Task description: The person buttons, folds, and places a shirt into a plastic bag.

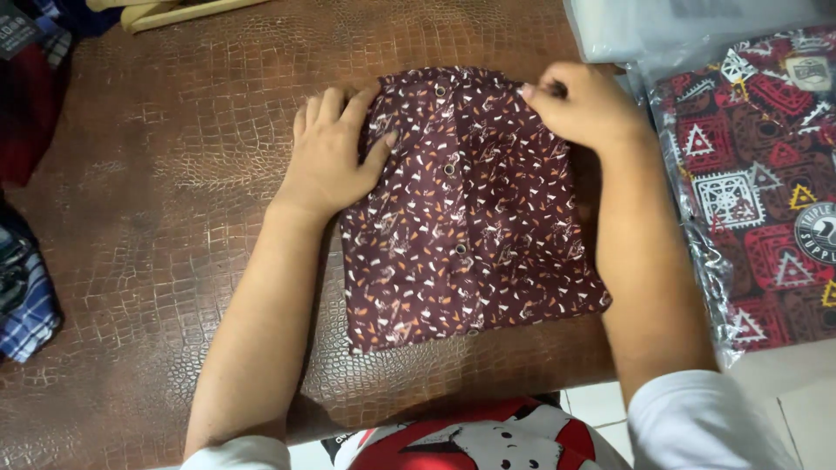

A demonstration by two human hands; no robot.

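Folded maroon shirt (470, 209) pinned at 12 o'clock
I judge left hand (331, 152) flat, right hand (583, 104) pinching; fold may slip

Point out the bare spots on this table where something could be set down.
Widest bare patch: brown table between the left hand and the plaid clothes at the left edge. A narrower strip lies above the folded maroon shirt. Crowded: right of the right hand, where the bagged red shirt lies.
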